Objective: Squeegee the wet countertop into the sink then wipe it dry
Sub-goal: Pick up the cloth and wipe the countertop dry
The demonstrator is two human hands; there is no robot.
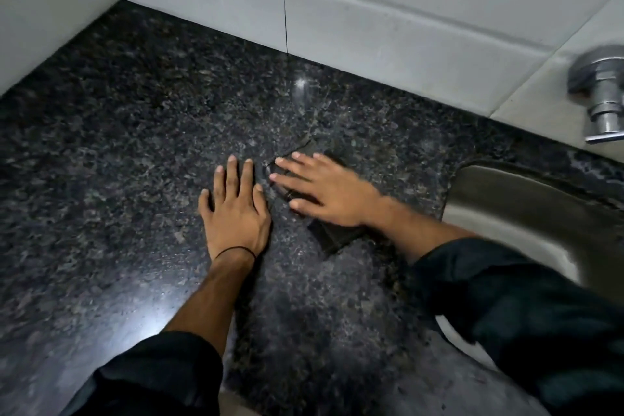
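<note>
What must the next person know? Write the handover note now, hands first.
Left hand: open, flat on the bare countertop, holding nothing.
Right hand: open, pressing flat on a dark pad, which lies on the countertop beside the sink.
Done: no squeegee in view, so that stage is probably over; this looks like the wiping stage.
Left: wipe the rest of the countertop dry. Glare makes it hard to tell where it is wet.

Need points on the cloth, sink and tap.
cloth [337, 236], head view, its uncovered near corner.
sink [506, 209], head view, the steel inner wall.
tap [604, 91], head view, the chrome body.
</note>
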